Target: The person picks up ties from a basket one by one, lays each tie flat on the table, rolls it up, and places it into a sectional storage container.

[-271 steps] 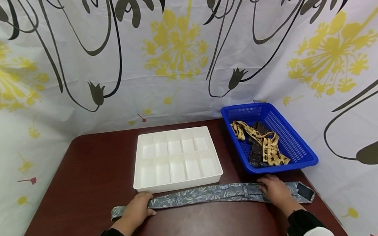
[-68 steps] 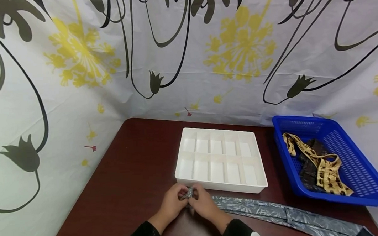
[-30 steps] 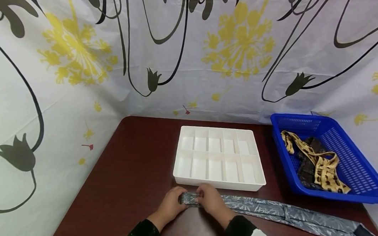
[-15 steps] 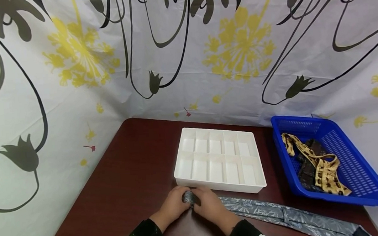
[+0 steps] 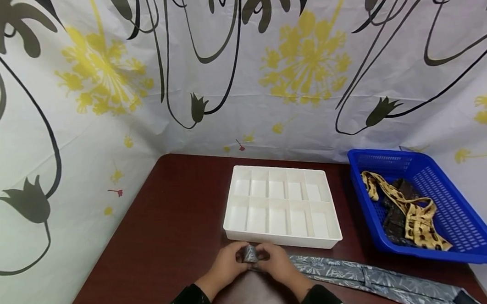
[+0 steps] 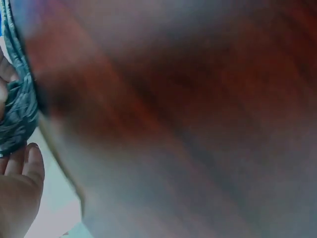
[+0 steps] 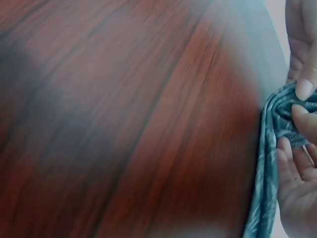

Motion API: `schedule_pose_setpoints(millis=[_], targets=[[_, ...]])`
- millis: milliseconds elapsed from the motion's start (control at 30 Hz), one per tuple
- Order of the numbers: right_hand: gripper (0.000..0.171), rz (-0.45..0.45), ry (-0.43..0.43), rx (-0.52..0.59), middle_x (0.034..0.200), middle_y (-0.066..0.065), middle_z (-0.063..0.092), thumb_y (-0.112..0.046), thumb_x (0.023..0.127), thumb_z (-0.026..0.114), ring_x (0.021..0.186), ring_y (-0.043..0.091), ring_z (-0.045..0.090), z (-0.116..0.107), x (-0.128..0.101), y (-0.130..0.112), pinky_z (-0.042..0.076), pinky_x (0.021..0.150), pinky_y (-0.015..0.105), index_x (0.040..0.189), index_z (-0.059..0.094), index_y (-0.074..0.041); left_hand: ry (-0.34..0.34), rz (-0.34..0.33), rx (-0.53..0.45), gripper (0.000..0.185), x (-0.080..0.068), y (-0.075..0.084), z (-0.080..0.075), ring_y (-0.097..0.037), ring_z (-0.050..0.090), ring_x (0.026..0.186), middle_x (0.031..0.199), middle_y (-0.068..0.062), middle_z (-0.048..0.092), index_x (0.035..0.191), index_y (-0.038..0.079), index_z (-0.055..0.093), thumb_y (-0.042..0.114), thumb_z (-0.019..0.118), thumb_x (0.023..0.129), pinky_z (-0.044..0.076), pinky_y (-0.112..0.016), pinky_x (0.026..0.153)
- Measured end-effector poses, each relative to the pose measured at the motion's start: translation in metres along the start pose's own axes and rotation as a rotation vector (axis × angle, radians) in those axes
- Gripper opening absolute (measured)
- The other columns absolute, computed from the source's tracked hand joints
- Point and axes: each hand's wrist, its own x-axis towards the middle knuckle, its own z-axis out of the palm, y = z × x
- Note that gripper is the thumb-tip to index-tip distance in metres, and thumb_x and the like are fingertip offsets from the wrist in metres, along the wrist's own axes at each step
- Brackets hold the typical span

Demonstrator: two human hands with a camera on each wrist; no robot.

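Note:
A grey necktie (image 5: 340, 271) with a pale leaf pattern lies lengthwise on the table, its wide end towards the lower right. Its left end is wound into a small roll (image 5: 250, 254), held between both hands in front of the white tray. My left hand (image 5: 229, 265) grips the roll from the left, with curled fingers and thumb. From the other side my right hand (image 5: 277, 264) pinches it. The right wrist view shows the coiled layers (image 7: 285, 111) between thumbs and fingers, with the doubled strip running down from them.
Just behind the hands stands a white tray (image 5: 282, 236) with several bare compartments. A blue basket (image 5: 470, 213) at the right holds a yellow strap with dark spots (image 5: 421, 225) and dark folded cloth (image 5: 396, 222). A printed curtain (image 5: 239, 78) hangs behind the brown table (image 5: 168, 211).
Earlier the necktie lay stretched out with my hands far apart on it. Now both hands are together at its left end, which has been rolled up. The head view has turned left.

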Motion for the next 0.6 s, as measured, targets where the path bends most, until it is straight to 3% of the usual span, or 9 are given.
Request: schedule_pose_setpoints(millis=[167,267,500,600], targets=[[0.031,0.017,-0.013,0.06,0.094,0.007,0.068,-0.004,0.075,0.076,0.086,0.022,0.064,-0.003,-0.002,0.003,0.05,0.072,0.025,0.103,0.066,0.001,-0.016,0.015,0.016,0.04,0.001,-0.005,0.006,-0.017,0.063,0.1,0.108,-0.006,0.069,0.111,0.006,0.068,0.008,0.081,0.074,0.051,-0.03,0.085],[0.031,0.028,-0.014,0.027,0.094,0.006,0.068,-0.004,0.075,0.074,0.087,0.022,0.064,-0.005,-0.003,0.001,0.051,0.072,0.026,0.105,0.067,0.0,-0.025,0.037,0.074,0.033,0.004,-0.003,0.008,-0.013,0.063,0.095,0.103,-0.005,0.07,0.105,0.008,0.07,0.006,0.08,0.073,0.052,-0.027,0.08],[0.039,-0.005,-0.024,-0.217,0.108,0.011,0.068,-0.005,0.071,0.075,0.105,0.032,0.062,-0.009,-0.004,-0.012,0.048,0.09,0.048,0.109,0.069,-0.003,-0.095,0.043,0.387,0.032,0.008,0.012,0.007,-0.018,0.064,0.097,0.099,-0.003,0.07,0.1,0.009,0.07,0.002,0.079,0.07,0.051,-0.032,0.085],[0.044,-0.009,-0.054,-0.256,0.11,0.01,0.068,-0.006,0.069,0.076,0.106,0.03,0.061,-0.008,-0.002,-0.019,0.048,0.091,0.047,0.112,0.067,-0.005,-0.107,0.041,0.482,0.032,0.008,0.017,0.006,-0.018,0.064,0.095,0.096,-0.001,0.07,0.098,0.011,0.07,0.001,0.078,0.069,0.051,-0.032,0.084]])
